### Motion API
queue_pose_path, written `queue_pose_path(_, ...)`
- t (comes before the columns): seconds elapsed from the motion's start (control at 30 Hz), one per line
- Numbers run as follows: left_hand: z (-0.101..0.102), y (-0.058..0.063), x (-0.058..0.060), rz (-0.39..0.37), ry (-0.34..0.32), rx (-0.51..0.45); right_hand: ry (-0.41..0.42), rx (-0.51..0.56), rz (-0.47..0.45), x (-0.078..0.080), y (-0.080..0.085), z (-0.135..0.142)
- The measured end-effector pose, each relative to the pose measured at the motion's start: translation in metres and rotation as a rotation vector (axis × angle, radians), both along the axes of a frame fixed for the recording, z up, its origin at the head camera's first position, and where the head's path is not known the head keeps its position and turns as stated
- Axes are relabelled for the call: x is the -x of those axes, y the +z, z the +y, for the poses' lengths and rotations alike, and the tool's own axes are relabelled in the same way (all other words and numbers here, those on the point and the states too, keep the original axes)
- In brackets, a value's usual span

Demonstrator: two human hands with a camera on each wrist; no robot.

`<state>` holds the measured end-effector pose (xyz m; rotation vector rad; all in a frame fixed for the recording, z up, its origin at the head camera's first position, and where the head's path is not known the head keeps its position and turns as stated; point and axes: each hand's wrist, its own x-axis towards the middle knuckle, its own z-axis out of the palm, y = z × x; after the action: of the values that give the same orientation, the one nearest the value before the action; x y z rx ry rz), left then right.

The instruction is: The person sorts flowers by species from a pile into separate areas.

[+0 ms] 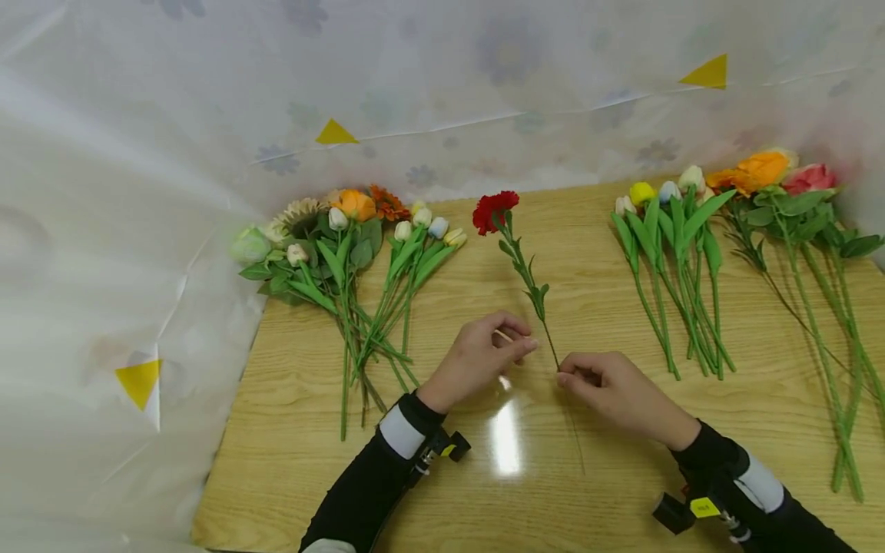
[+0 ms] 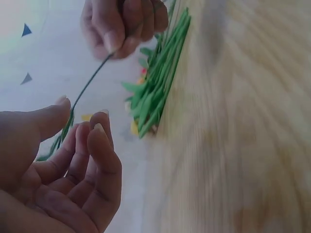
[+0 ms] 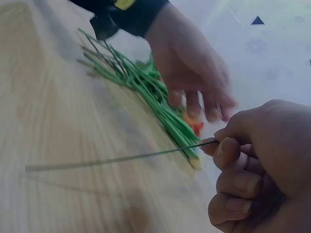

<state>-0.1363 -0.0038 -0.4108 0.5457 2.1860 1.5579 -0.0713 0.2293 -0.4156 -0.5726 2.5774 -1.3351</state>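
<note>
A red carnation (image 1: 496, 212) with a thin leafy stem slants over the middle of the table. My right hand (image 1: 618, 390) pinches that stem between thumb and forefinger, and the bare lower end runs out below the grip in the right wrist view. Just left of the stem is my left hand (image 1: 478, 355), its fingers loosely bent and thumb near the forefinger. In the left wrist view the left hand (image 2: 73, 170) has a gap between thumb and fingers, with the stem passing behind them; it does not grip the stem.
At the left lies a pile of mixed flowers (image 1: 356, 206) with crossing stems. Several tulips (image 1: 681, 230) lie right of the carnation, and orange and pink flowers (image 1: 809, 178) lie at the far right. A patterned plastic sheet (image 1: 442, 77) hangs behind the wooden table (image 1: 470, 491).
</note>
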Motion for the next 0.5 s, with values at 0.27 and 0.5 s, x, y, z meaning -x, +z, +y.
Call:
queue_pose_path(0.27,-0.048,-0.003,0.015,0.132,0.107,0.199,-0.177,-0.125,0.115,0.001,0.008,0.062)
queue_pose_path(0.5,-0.091,-0.003,0.024,0.263,0.276,0.402,-0.423,-0.255,0.215,0.003,0.015,0.128)
